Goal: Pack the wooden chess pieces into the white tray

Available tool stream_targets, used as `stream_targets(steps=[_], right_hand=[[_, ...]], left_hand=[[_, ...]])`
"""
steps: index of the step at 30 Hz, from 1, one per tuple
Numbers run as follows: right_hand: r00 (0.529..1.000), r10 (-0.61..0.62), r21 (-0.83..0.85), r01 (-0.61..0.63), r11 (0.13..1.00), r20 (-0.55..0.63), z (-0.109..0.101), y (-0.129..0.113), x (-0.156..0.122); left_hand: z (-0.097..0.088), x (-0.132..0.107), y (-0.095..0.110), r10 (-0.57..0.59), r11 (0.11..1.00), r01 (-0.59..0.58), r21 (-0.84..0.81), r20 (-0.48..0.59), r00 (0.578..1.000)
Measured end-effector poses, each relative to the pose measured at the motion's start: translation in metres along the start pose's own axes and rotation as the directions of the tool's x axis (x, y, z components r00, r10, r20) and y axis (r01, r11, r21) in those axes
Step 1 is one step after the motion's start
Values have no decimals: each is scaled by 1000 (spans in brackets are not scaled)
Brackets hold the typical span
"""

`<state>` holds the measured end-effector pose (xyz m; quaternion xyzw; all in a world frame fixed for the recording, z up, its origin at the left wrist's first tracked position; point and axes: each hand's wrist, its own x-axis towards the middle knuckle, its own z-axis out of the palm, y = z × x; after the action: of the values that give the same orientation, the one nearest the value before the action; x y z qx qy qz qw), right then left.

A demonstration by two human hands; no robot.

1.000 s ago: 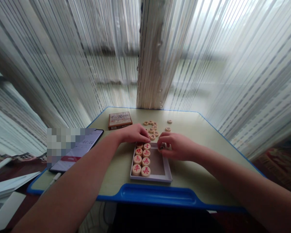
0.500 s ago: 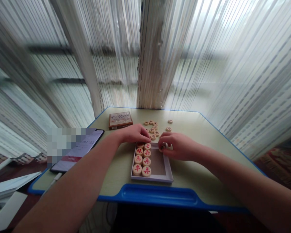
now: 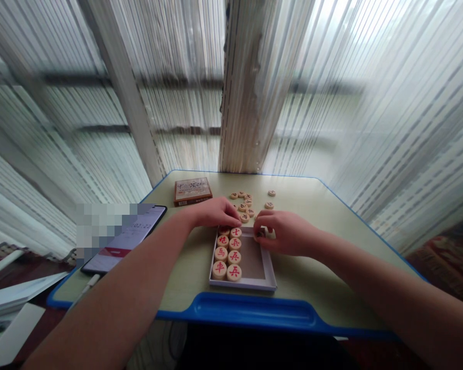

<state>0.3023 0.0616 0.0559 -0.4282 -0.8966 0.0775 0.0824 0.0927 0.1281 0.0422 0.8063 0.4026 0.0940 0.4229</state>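
A shallow white box tray [image 3: 268, 272] lies near the front of the small table [image 3: 324, 267]. Several round wooden chess pieces with red characters [image 3: 228, 254] fill its left side in two columns. My left hand [image 3: 214, 211] rests at the tray's far left corner, fingers curled down over the top pieces. My right hand [image 3: 283, 231] is at the tray's far right corner, fingers closed round a small piece. Loose wooden pieces [image 3: 245, 203] lie just beyond both hands.
A brown chess box lid [image 3: 192, 190] sits at the table's back left. A phone [image 3: 127, 236] lies at the left edge with a cable. The table has a blue rim and front groove [image 3: 250, 311]. Sheer striped curtains and a pillar stand behind.
Both hands have stayed at the far end of the tray with only slight finger shifts. The camera has drifted a little.
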Motion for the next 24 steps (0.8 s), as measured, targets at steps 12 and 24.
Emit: stream_targets(steps=[12,24], right_hand=[[980,-162,33,166,986,-113,3,13,3],[980,-93,16,97,995,-177,14,30,13]], left_hand=[[-1,0,0,9,1000,-10,-22,-34,999],[-3,4,1,13,991,-64,-118,-392,920]])
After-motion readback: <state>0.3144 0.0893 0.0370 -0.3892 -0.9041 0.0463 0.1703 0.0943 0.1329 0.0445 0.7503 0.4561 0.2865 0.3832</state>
